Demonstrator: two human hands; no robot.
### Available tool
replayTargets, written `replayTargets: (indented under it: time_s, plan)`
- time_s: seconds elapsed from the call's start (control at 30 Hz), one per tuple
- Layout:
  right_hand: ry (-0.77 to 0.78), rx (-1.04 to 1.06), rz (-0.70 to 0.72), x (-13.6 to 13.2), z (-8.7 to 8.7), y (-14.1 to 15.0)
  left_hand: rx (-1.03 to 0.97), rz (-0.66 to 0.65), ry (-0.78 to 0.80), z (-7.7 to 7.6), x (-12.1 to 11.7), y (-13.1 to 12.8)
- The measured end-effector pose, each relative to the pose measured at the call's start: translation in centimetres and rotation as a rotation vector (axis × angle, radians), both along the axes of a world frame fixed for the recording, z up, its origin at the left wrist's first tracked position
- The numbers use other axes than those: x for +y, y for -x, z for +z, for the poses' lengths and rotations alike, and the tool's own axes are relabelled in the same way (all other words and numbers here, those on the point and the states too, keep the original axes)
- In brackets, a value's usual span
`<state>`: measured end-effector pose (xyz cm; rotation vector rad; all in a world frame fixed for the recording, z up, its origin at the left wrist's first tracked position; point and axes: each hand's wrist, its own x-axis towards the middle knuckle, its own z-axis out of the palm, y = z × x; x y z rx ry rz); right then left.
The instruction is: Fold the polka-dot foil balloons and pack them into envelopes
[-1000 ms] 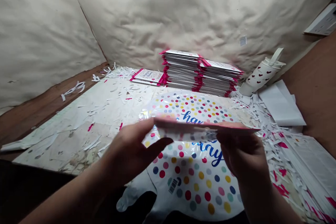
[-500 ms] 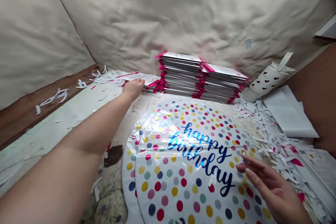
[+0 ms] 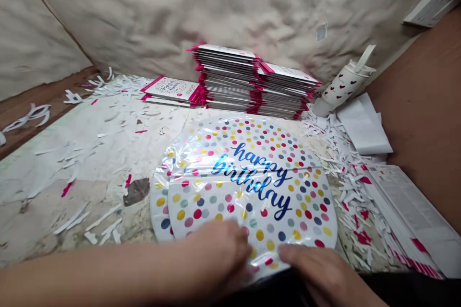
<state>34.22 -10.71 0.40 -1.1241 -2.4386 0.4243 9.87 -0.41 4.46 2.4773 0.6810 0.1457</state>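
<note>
Flat, uninflated foil balloons (image 3: 232,196) with coloured dots and blue "happy birthday" lettering lie overlapped in front of me. My left hand (image 3: 219,254) is at their near edge, its fingers curled and closed on the foil, somewhat blurred. To its right, my right hand (image 3: 320,268) pinches the same near edge, thumb on top and the other fingers hidden below. Flat printed packets (image 3: 173,90) with pink edges lie at the back left, beside taller stacks of the same packets (image 3: 228,76).
A white tumbler with hearts (image 3: 342,86) leans at the back right, near folded white paper (image 3: 365,124). Paper strips (image 3: 345,182) litter the table (image 3: 118,144). At right lies a pile of flat white-and-pink packaging (image 3: 406,220). A socket (image 3: 432,2) is on the wall.
The packet held in both hands has gone onto the small pile at the back left, placed by my left hand. Both hands have since come to the balloons' near edge.
</note>
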Motion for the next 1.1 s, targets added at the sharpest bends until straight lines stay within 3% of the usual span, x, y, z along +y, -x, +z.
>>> replayTargets:
  time_s: [0.07,0.13,0.27,0.33,0.4,0.57,0.63,0.73,0.83,0.9,0.93,0.97,1.1]
  plan:
    - [0.128,0.059,-0.033,0.0,0.6,0.1,0.028,-0.151,0.011,-1.8,-4.7,-0.1]
    - [0.196,0.106,-0.065,-0.1,0.8,0.0,0.048,-0.138,0.039,-3.2,-6.6,0.0]
    - [0.367,0.134,-0.089,-0.1,1.2,-0.5,0.062,0.118,0.357,-3.6,-4.9,-0.3]
    - [0.45,0.088,-0.09,0.2,1.9,-0.4,0.102,0.203,0.569,-2.8,-3.3,-0.9]
    - [0.472,0.014,-0.113,0.6,2.6,0.5,0.141,0.218,0.618,-1.5,-2.2,-1.7]
    - [0.307,-0.145,-0.16,1.5,2.4,3.3,0.168,0.102,0.069,1.0,-2.8,-1.5]
    - [0.336,-0.129,-0.145,1.7,2.1,3.4,0.27,0.088,-0.045,1.2,-3.6,-0.3]
    - [0.511,-0.041,-0.078,2.2,2.7,3.2,0.438,0.074,-0.119,0.5,-5.1,1.8]
    - [0.634,0.029,0.096,3.2,3.0,3.5,0.37,0.086,-0.177,-1.1,-6.4,3.1]
    - [0.66,-0.024,0.173,4.4,2.3,3.2,0.298,0.126,-0.18,-2.1,-7.0,3.7]
    - [0.662,-0.084,0.133,5.1,1.8,2.7,0.275,0.152,-0.165,-2.5,-7.1,4.0]
    - [0.653,-0.157,0.005,5.7,1.3,1.8,0.259,0.179,-0.141,-2.7,-7.2,4.3]
    - [0.426,-0.426,-0.913,6.8,0.9,-2.9,0.21,0.259,-0.032,-1.8,-6.5,4.5]
